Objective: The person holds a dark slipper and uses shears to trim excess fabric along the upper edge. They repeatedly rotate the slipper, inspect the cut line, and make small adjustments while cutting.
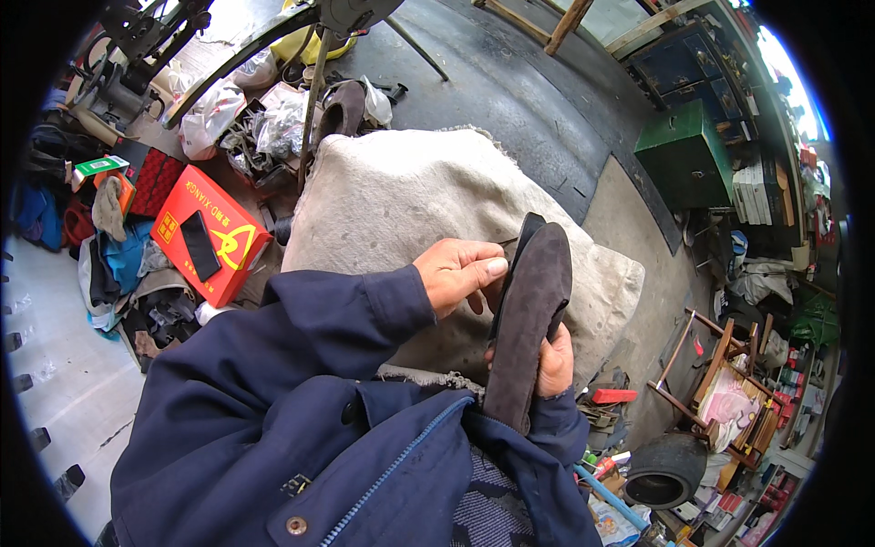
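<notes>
A long dark grey-brown shoe sole (529,319) stands on end against my lap, its rough flat face toward me. My right hand (552,361) grips it from behind near the lower middle, fingers wrapped around its right edge. My left hand (460,272) pinches at the sole's upper left edge with thumb and forefinger, where a thin black layer shows along the rim. Both arms wear dark blue jacket sleeves. A pale beige cloth (401,196) covers my knees beneath the hands.
A red box (214,239) with a black phone (198,244) on it lies at left among bags and rags. A black machine arm (273,32) is at top. A green cabinet (685,155) stands at right, a wooden stool (720,387) and black tyre (665,469) at lower right.
</notes>
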The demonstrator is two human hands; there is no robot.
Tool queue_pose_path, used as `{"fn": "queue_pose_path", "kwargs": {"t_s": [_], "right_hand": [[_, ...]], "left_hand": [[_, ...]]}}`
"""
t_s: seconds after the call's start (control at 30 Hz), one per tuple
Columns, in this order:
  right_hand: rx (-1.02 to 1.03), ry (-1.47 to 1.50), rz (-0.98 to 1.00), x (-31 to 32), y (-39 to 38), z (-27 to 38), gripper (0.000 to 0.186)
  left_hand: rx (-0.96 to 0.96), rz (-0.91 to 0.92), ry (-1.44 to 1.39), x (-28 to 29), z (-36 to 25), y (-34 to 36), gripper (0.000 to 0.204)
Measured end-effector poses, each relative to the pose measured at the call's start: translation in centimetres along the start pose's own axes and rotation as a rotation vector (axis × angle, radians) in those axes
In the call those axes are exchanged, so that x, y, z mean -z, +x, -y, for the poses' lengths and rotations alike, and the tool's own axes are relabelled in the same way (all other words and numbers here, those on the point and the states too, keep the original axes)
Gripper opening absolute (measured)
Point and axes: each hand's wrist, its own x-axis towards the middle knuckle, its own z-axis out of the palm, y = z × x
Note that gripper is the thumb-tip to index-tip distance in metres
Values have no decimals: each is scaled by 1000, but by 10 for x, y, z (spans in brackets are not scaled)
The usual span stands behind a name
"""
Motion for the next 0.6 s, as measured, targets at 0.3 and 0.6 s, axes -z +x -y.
{"fn": "queue_pose_path", "kwargs": {"t_s": [0.3, 0.6], "right_hand": [[28, 32, 6, -1, -1, 3, 42], [228, -264, -124, -26, 2, 7, 33]], "left_hand": [[21, 91, -146, 5, 4, 1, 34], [50, 32, -80, 2, -5, 3, 61]]}}
